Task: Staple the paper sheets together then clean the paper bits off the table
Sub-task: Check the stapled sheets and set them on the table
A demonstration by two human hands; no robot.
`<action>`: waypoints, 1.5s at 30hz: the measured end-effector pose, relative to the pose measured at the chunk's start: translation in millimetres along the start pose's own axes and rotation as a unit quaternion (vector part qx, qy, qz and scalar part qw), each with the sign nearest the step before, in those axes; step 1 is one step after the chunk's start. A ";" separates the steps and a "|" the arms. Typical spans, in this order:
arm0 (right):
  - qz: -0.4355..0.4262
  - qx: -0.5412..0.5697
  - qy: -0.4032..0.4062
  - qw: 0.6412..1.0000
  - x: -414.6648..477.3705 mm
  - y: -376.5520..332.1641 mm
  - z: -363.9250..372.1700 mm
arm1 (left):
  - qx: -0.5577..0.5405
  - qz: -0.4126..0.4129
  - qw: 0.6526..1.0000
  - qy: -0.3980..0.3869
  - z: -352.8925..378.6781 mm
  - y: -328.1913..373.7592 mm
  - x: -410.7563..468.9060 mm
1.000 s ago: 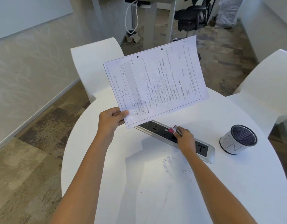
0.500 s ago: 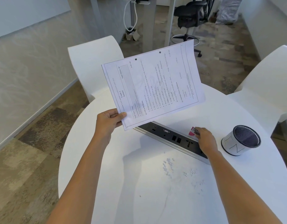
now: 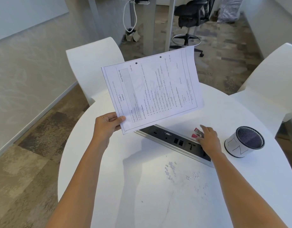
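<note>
My left hand [image 3: 107,124] pinches the near left corner of the printed paper sheets [image 3: 152,89] and holds them up, tilted, above the round white table [image 3: 99,178]. My right hand [image 3: 208,139] lies over a small pink-red stapler [image 3: 196,132], fingers on it, down at the table surface just past the far end of the power strip. Several tiny white paper bits [image 3: 170,168] lie scattered on the table in front of me, between my two forearms.
A black and silver power strip [image 3: 168,137] is set into the table's middle. A paper-wrapped mesh cup [image 3: 244,142] stands at the right. White chairs stand at the far left [image 3: 91,63] and the right [image 3: 270,76]. A black office chair [image 3: 191,14] is beyond.
My right hand has carried the stapler rightward along the power strip and down to the table. The sheets stay raised in my left hand.
</note>
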State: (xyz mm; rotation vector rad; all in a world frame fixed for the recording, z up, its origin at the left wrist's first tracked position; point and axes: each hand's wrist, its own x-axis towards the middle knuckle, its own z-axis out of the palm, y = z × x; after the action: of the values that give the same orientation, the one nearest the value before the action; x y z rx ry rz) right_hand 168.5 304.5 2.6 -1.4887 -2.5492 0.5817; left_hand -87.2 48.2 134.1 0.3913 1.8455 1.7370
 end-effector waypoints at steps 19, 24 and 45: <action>-0.190 0.323 0.094 0.922 -41.3 -133.9 -127.8 | 0.025 0.169 0.984 -0.051 -5.1 84.9 -17.3; -0.155 0.440 0.092 0.880 -55.0 -137.6 -128.0 | 0.038 0.172 0.981 -0.078 -5.8 94.7 -17.0; -0.019 0.585 0.037 0.810 -100.2 -128.9 -109.2 | -0.206 0.085 0.975 0.010 19.4 81.5 -23.2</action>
State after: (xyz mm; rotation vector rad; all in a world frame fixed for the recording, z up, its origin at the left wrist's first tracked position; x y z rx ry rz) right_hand 147.7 190.3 161.0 -0.8999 -1.4791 1.6147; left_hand -71.1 59.9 218.7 0.3711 1.4431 2.1847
